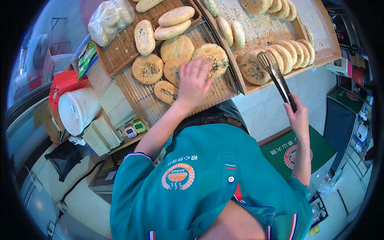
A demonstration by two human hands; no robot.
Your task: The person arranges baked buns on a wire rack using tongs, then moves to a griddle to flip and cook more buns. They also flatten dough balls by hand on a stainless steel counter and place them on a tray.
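My left hand [192, 86] reaches over the wire rack [188, 106], fingers extended and slightly apart, touching or just above the seeded round flatbreads [213, 64] at its right. Other round breads [147, 68] and an oval seeded bread [164, 91] lie beside it. Above them, long pale breads [144, 36] rest in and along a wicker basket [116, 56]. My right hand [296, 114] is closed on black-handled metal tongs [282, 84]. Their head lies over a row of round breads [290, 54] in the right wooden tray [241, 88].
A bag of buns [110, 24], white bucket [74, 112], red bag [66, 86], stacked paper bags [100, 136] and two small timers [139, 127] crowd the left side. A second wooden tray [330, 40] adjoins at upper right. Below are tiled floor [268, 112] and a green mat [280, 160].
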